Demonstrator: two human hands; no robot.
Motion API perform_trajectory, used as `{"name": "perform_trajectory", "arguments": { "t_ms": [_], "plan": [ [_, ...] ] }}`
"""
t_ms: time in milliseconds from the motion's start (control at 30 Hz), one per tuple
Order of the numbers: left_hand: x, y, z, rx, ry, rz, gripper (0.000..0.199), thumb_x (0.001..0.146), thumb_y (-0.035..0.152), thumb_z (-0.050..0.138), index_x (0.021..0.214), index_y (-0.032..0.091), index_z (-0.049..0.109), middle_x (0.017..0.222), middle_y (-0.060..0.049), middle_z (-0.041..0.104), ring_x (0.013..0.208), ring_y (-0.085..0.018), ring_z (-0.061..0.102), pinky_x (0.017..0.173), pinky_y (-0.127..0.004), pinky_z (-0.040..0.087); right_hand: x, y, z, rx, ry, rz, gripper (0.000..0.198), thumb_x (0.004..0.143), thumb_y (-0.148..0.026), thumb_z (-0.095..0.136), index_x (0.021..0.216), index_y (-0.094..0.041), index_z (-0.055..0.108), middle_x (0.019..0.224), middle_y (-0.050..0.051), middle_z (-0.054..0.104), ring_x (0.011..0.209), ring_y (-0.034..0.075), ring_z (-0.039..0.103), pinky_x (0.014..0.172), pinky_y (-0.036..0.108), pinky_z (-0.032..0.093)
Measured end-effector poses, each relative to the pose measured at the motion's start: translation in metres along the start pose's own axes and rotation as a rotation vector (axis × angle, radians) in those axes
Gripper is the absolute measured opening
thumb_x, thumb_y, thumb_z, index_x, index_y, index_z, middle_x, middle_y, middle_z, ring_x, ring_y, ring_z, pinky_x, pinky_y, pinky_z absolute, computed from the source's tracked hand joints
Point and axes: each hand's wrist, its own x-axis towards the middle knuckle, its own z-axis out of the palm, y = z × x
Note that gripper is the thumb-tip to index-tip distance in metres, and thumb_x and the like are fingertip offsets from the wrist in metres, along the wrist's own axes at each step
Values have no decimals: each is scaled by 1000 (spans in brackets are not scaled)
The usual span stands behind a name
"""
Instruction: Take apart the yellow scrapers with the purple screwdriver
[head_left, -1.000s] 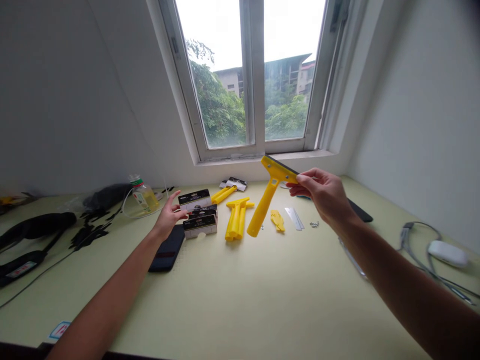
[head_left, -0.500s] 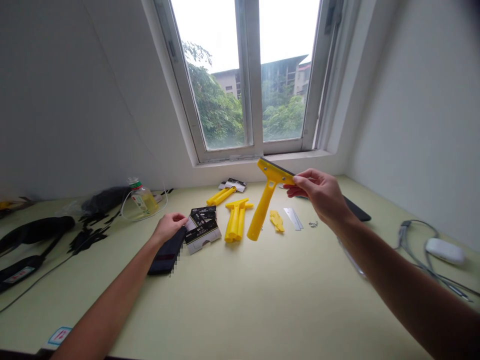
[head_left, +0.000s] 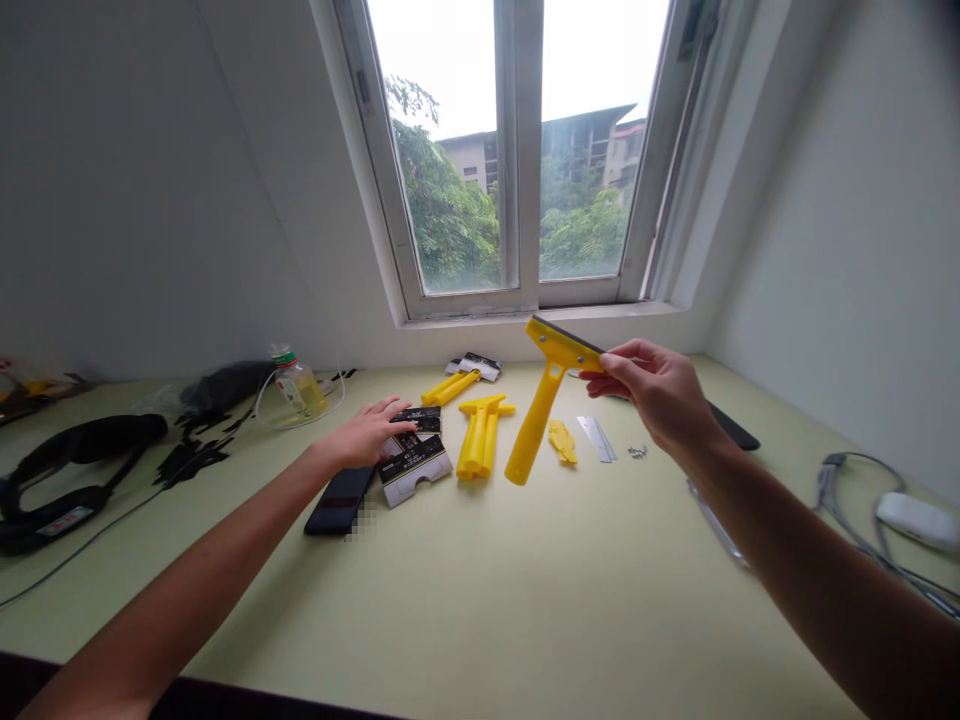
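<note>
My right hand (head_left: pixel 651 392) pinches a yellow scraper (head_left: pixel 541 405) by the right end of its wide head, raised above the table with the handle slanting down to the left. A dark blade strip runs along the head's top edge, and two screws show in it. My left hand (head_left: pixel 371 432) has its fingers stretched out over the black and white cardboard sleeves (head_left: pixel 415 470); whether it touches them I cannot tell. Between the hands lie several yellow scraper handles (head_left: pixel 477 445), some yellow plastic pieces (head_left: pixel 562 442), metal blades (head_left: pixel 596 440) and small screws (head_left: pixel 637 452).
A black phone (head_left: pixel 339 502) lies below my left hand. Farther left are a bottle of yellow liquid (head_left: pixel 300 390) and black headphones (head_left: pixel 75 435). More yellow handles (head_left: pixel 450 386) lie near the window. Grey cables (head_left: pixel 847 510) and a white case (head_left: pixel 916 518) sit at the right.
My left hand has lifted slightly from the cardboard sleeves' edge and spread its fingers over them. My right hand still holds the scraper in much the same pose. The view has shifted slightly.
</note>
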Motion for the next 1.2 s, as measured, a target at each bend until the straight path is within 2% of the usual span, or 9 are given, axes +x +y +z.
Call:
{"name": "perform_trajectory", "arguments": {
  "t_ms": [200, 433, 500, 567, 700, 767, 833, 967, 1200],
  "plan": [
    [-2, -8, -17, 63, 58, -113, 62, 73, 37, 71, 132, 26, 56, 135, -7, 57, 129, -28, 47, 105, -39, 39, 2, 2, 0, 25, 0, -3, 26, 75, -37, 77, 77, -16, 62, 71, 9, 75, 61, 19, 72, 63, 31, 62],
    [12, -12, -9, 49, 14, -235, 73, 70, 49, 75, 135, 23, 54, 129, -12, 61, 119, -31, 56, 96, -38, 44, 0, 0, 2, 9, 1, 10, 23, 76, -35, 76, 77, -15, 63, 72, 9, 75, 60, 18, 71, 62, 30, 62],
    [10, -14, -5, 4, 25, -207, 76, 72, 48, 74, 139, 21, 50, 134, -13, 58, 122, -31, 54, 99, -38, 44, -1, -2, 3, 7, 7, 14, 22, 76, -34, 76, 76, -15, 63, 71, 8, 75, 59, 18, 71, 62, 30, 62],
    [1, -9, -3, -35, 142, -171, 65, 82, 43, 65, 141, 20, 48, 140, -13, 53, 126, -29, 52, 103, -39, 42, -1, -3, 2, 3, 9, 10, 22, 76, -33, 76, 76, -15, 63, 72, 8, 75, 59, 18, 71, 62, 30, 62],
    [-28, 36, 9, -7, 447, -56, 45, 94, 35, 48, 138, 23, 51, 140, -10, 52, 129, -26, 48, 110, -43, 37, -1, -3, 0, -8, 6, -9, 20, 77, -32, 75, 78, -15, 64, 72, 8, 75, 60, 18, 71, 62, 30, 62],
    [-38, 64, 21, 39, 381, 136, 47, 92, 32, 53, 139, 28, 50, 147, -7, 47, 136, -28, 41, 115, -49, 28, -1, -3, 0, -2, 10, -13, 20, 77, -32, 75, 77, -15, 64, 71, 8, 75, 59, 18, 71, 61, 30, 62],
    [-43, 80, 33, 53, 344, 195, 47, 92, 26, 52, 139, 27, 49, 146, -6, 49, 138, -28, 39, 117, -52, 23, -1, -3, 0, 3, 14, -6, 21, 76, -33, 75, 77, -15, 64, 70, 7, 74, 59, 18, 71, 61, 30, 62],
    [-42, 69, 47, 32, 311, 188, 39, 96, 18, 43, 132, 27, 56, 136, -4, 59, 134, -24, 46, 115, -49, 26, -2, -4, 1, 3, 4, 13, 23, 75, -34, 76, 77, -15, 64, 70, 7, 74, 59, 18, 71, 62, 30, 62],
    [-47, 44, 56, 2, 348, 175, 41, 94, 13, 42, 127, 28, 60, 142, -5, 53, 133, -23, 46, 111, -46, 37, -3, -3, 3, -11, -30, 22, 28, 73, -39, 78, 76, -15, 64, 70, 8, 74, 59, 17, 71, 61, 28, 62]
  ]
}}
